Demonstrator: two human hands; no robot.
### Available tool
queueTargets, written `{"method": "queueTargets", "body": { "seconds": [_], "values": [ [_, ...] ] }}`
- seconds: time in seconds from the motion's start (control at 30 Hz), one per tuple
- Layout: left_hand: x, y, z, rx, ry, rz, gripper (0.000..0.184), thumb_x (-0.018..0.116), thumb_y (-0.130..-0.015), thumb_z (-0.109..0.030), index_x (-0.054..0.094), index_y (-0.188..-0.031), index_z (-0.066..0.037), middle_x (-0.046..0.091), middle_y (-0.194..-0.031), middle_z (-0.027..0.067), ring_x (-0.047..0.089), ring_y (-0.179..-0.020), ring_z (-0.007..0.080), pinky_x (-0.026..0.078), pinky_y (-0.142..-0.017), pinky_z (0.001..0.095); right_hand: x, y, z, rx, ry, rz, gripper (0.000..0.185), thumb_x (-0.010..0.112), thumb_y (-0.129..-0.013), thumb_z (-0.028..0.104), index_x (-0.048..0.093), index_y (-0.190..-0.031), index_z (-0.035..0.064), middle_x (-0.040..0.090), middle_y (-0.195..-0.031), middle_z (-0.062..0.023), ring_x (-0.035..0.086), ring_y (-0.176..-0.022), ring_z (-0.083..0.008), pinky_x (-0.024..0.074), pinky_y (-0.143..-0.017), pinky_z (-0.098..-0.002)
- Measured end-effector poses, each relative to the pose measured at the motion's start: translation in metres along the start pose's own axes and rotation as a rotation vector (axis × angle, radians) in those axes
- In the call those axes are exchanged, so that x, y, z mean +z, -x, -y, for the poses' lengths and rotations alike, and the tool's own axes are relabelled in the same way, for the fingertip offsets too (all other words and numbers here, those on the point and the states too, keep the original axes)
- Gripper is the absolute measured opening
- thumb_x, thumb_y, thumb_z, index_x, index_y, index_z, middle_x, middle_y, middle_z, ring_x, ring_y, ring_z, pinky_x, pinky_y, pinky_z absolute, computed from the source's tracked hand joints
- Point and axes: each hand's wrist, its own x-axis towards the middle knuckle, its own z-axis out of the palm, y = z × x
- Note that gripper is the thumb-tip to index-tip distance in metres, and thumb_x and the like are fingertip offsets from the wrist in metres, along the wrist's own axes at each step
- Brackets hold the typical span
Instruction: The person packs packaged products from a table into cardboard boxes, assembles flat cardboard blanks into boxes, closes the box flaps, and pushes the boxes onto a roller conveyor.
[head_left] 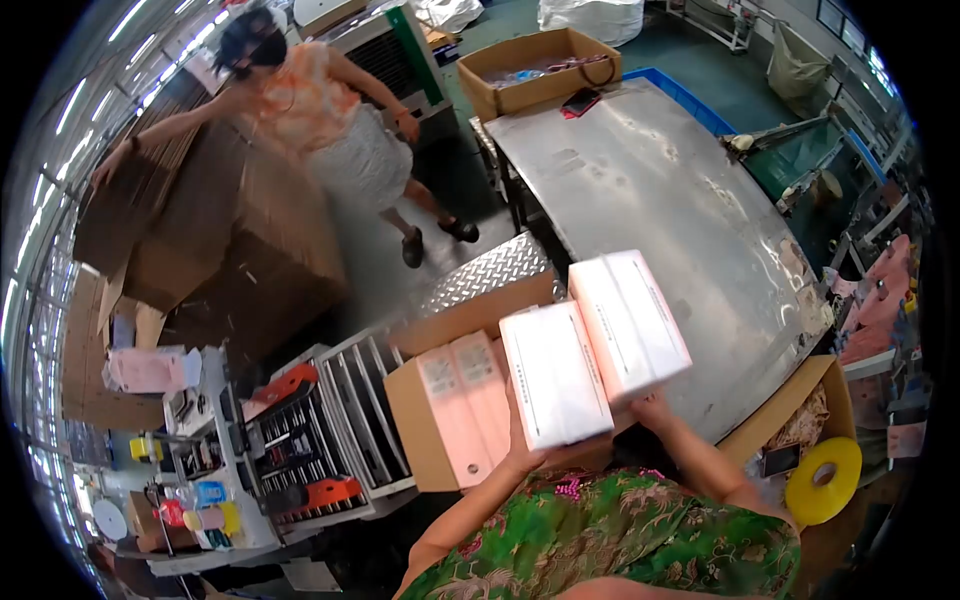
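Two white-and-pink wrapped packs are held side by side in front of my body, the left pack [556,385] a little nearer than the right pack [632,325]. My left hand [521,440] presses against the outer side of the left pack, its fingers largely hidden. Under the near end of the right pack, my right hand [652,409] grips the lower edge. Just left of the packs stands an open cardboard carton [410,425], in which similar pink packs [463,400] stand upright.
A metal-topped table [680,200] lies ahead, bearing a phone [580,102]. Left of the carton is a roller conveyor [360,415] with a taping machine [290,445]. A person [325,110] stands beside large cardboard sheets [225,230]. Yellow tape [835,490] sits at right.
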Motion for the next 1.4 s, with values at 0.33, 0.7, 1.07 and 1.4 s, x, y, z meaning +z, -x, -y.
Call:
{"method": "queueTargets", "body": {
  "seconds": [0.33,0.7,1.07,1.4],
  "values": [
    [0.004,0.011,-0.024,0.308,-0.032,-0.097,0.112,0.077,-0.072,-0.019,0.003,-0.155,-0.005,0.011,-0.159,0.0210,0.006,-0.148,0.0365,0.007,-0.119,0.0426,0.030,-0.004,-0.021,0.086,-0.090,-0.151,0.051,0.051,-0.099,0.038,0.046,-0.137,0.0053,0.056,-0.132,-0.0080,0.054,-0.120,-0.0220,0.0424,-0.103,-0.0389],
    [0.044,-0.003,-0.017,0.146,-0.294,-0.261,0.094,0.060,-0.090,-0.042,0.004,-0.153,0.002,0.007,-0.159,0.0222,0.003,-0.148,0.0387,0.005,-0.118,0.0461,0.036,-0.015,0.013,0.181,-0.019,-0.197,0.069,0.048,-0.095,0.056,0.043,-0.141,0.0038,0.053,-0.137,-0.0126,0.051,-0.124,-0.0266,0.0411,-0.105,-0.0391],
    [0.047,-0.051,0.030,0.126,-0.134,-0.524,0.098,0.075,-0.076,-0.016,0.014,-0.150,0.004,0.021,-0.153,0.0241,0.018,-0.143,0.0394,0.015,-0.117,0.0450,0.031,-0.044,0.025,0.245,-0.027,-0.126,0.065,0.053,-0.095,0.052,0.049,-0.134,-0.0004,0.058,-0.130,-0.0131,0.058,-0.116,-0.0235,0.0460,-0.100,-0.0359],
    [-0.043,-0.011,0.100,-0.193,-0.460,-0.494,0.068,0.065,-0.086,-0.014,0.033,-0.144,0.000,0.038,-0.140,0.0247,0.036,-0.132,0.0390,0.028,-0.112,0.0463,0.070,-0.087,-0.037,0.244,1.284,-0.209,0.053,0.061,-0.092,0.036,0.050,-0.129,-0.0008,0.063,-0.111,-0.0226,0.059,-0.104,-0.0352,0.0476,-0.087,-0.0437]
  ]
}}
